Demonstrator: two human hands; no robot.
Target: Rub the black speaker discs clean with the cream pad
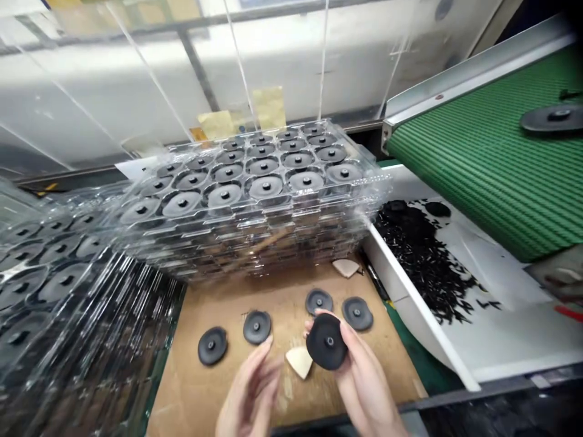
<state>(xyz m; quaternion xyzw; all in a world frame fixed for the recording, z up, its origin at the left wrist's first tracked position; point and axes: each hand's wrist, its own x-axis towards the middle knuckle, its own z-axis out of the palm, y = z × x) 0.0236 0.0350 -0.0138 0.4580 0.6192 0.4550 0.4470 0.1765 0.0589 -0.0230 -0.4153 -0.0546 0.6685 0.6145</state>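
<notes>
Clearly, in the head view, the right hand (364, 376) has its fingers clamped on the rim of a black disc (325, 343), low and right of centre in the frame; the disc is tilted toward the camera and covers most of the fingertips behind it. The left hand (250, 388), at the bottom centre, is blurred, its fingers apart with nothing visible between them. One fingertip overlaps the lower edge of a dark disc (257, 326); whether it touches is impossible to tell. Both forearms are cut off by the bottom edge.

Another disc (212, 346) lies farther left on the brown sheet (182, 394), and two more sit just beyond the held one, the nearer (319, 300) partly hidden by the right hand. A pale wedge (298, 362) lies between the hands, its right corner behind the held disc. Mid-frame, clear trays (291, 209) full of discs are stacked, their lower layers lost in glare. The stack at the left (91, 315) smears into streaks. At the right, a white bin (455, 346) holds black scraps (419, 261), too jumbled to separate; above it, the green belt (478, 139) carries a disc cropped by the frame.
</notes>
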